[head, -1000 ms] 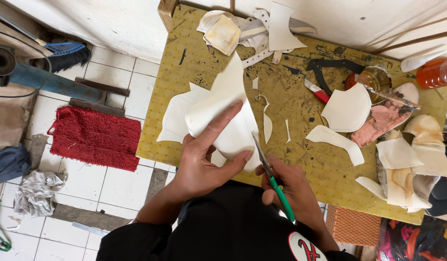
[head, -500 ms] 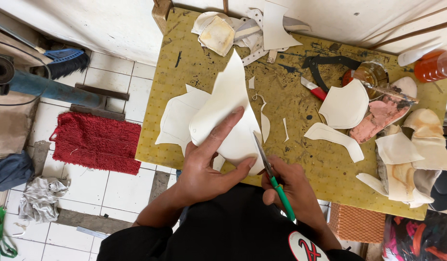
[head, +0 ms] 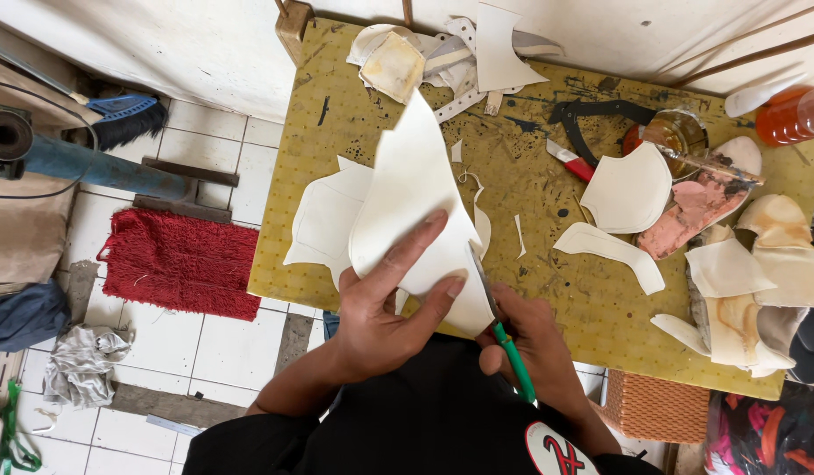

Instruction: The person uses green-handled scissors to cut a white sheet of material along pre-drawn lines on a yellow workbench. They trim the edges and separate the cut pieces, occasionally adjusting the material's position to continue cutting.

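My left hand (head: 391,303) presses flat on a large cream sheet of material (head: 416,189) that lies on the yellow work table (head: 548,290). The fingers are spread over the sheet's near edge. My right hand (head: 530,347) grips a green-handled knife (head: 504,330), whose blade rests against the sheet's right edge beside my left thumb. A second cream piece (head: 323,215) sits partly under the sheet on its left.
Cut cream pieces (head: 627,189) and thin offcut strips lie right of the sheet. A red-handled cutter (head: 572,161), a black strap, a glass jar (head: 675,132) and an orange bottle (head: 799,114) stand at the back. A red mat (head: 178,264) lies on the tiled floor at left.
The view has shifted slightly. My left hand's fingers have slid a little on the sheet and the knife has moved a short way along its right edge.
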